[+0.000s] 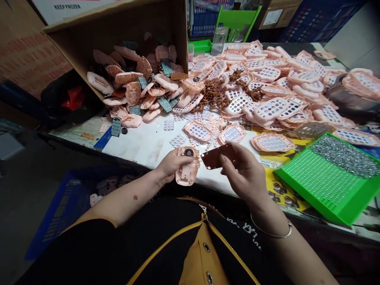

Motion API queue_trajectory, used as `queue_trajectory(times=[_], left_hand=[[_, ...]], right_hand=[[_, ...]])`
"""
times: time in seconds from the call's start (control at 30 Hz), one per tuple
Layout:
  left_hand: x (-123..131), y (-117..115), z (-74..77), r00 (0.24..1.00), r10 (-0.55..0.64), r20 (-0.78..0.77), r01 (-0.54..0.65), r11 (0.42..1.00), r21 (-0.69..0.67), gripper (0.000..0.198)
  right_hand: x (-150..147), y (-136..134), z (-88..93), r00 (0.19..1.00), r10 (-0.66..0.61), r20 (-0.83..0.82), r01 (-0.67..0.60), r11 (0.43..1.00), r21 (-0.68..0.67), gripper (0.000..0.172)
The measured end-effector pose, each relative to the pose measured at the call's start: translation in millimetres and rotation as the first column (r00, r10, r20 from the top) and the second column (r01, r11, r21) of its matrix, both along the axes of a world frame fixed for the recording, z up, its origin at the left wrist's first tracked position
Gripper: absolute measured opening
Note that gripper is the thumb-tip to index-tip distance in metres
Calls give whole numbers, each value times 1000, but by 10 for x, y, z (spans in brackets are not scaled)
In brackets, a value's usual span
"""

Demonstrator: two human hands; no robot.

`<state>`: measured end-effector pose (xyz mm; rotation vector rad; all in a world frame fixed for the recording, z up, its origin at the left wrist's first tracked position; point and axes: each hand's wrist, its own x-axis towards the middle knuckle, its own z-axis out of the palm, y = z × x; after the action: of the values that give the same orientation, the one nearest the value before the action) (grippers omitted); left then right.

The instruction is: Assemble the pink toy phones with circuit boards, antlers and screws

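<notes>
My left hand [173, 163] grips a pink plastic casing half [187, 176] with its hollow inside facing up. A small round black speaker [189, 152] sits at the casing's top end. In my right hand [247, 170] is a brown circuit board [218, 156], pinched between thumb and fingers and tilted. Thin wires run between the casing and the board. Just beyond my hands, pink casing fronts with rows of holes [198, 131] lie on the white table [139, 148], among loose clear keypads [178, 141].
A tipped cardboard box [118, 23] spills casings and green circuit boards [141, 82]. More pink casings [270, 109] pile up at the back right, beside brown pieces [212, 95]. A green tray [323, 178] of small screws [346, 154] stands right; a blue crate [59, 213] is below left.
</notes>
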<state>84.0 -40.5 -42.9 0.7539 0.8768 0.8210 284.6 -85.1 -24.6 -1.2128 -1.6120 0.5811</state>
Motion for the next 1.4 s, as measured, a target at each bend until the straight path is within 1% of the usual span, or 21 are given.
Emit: queue_trajectory(times=[0.07, 0.1, 0.17, 0.23, 0.27, 0.3, 0.33, 0.4, 0.43, 0.5, 0.57, 0.67, 0.73, 0.8, 0.87, 0.9, 0.93, 1.03, 1.07, 1.2, 1.4], left_hand=[[-8, -5, -7, 998, -55, 13, 54, 998, 13, 20], [-12, -4, -5, 998, -69, 13, 69, 998, 12, 20], [-20, 2, 8, 998, -70, 5, 70, 998, 6, 19], [-28, 10, 22, 997, -73, 5, 73, 997, 15, 19], [-31, 14, 27, 996, -93, 13, 93, 995, 25, 18], [-33, 18, 30, 992, -124, 24, 123, 992, 37, 16], [-34, 21, 30, 986, -163, 35, 162, 986, 43, 15], [-28, 23, 26, 977, -209, 50, 207, 977, 43, 14], [-23, 24, 22, 977, -207, 49, 205, 978, 40, 14], [-8, 24, 14, 981, -188, 40, 187, 982, 37, 16], [7, 24, 11, 981, -189, 33, 188, 982, 21, 18], [22, 26, 19, 977, -207, 47, 208, 978, -28, 19], [23, 29, 26, 979, -194, 54, 198, 978, -62, 20], [18, 33, 29, 980, -187, 66, 193, 977, -86, 21], [9, 38, 28, 976, -197, 89, 205, 974, -94, 20], [5, 40, 27, 974, -202, 102, 211, 973, -92, 20], [3, 41, 27, 973, -203, 111, 214, 973, -93, 19], [4, 43, 29, 970, -200, 137, 215, 970, -110, 19], [4, 43, 28, 969, -198, 147, 216, 969, -118, 19], [-6, 54, -5, 957, -210, 201, 235, 966, -107, 19], [-27, 76, -38, 934, -222, 279, 250, 966, -70, 23]], right_hand=[[2, 21, -12, 995, -31, -96, 22, 996, -87, 49], [16, 28, -9, 992, -20, -121, 5, 992, -128, 51], [69, 36, 18, 986, 86, -145, -114, 974, -195, 49], [147, 43, 67, 968, 219, -123, -239, 953, -187, 49], [190, 48, 94, 965, 252, -78, -262, 952, -158, 47], [230, 57, 119, 967, 254, -10, -254, 960, -115, 41], [268, 68, 141, 973, 221, 72, -217, 975, -55, 32], [323, 101, 169, 968, 84, 237, -101, 993, 61, 14], [339, 119, 175, 954, 24, 300, -55, 994, 96, 9], [340, 148, 179, 934, -19, 357, -13, 996, 88, 11], [308, 159, 181, 956, 26, 291, -22, 1000, -18, 18], [237, 141, 202, 997, 79, 21, -73, 976, -207, 39], [214, 125, 227, 988, 94, -126, -126, 952, -279, 39], [224, 119, 246, 963, 172, -205, -231, 922, -310, 36], [253, 123, 251, 940, 270, -208, -322, 903, -285, 47], [267, 127, 248, 936, 300, -183, -340, 903, -261, 52], [279, 134, 243, 941, 308, -142, -335, 911, -239, 53], [286, 161, 219, 972, 236, -4, -234, 960, -151, 29], [282, 174, 210, 977, 207, 49, -200, 973, -113, 24], [263, 232, 172, 961, 118, 251, -136, 989, 58, 23], [221, 266, 132, 917, -15, 398, -82, 971, 226, 22]])
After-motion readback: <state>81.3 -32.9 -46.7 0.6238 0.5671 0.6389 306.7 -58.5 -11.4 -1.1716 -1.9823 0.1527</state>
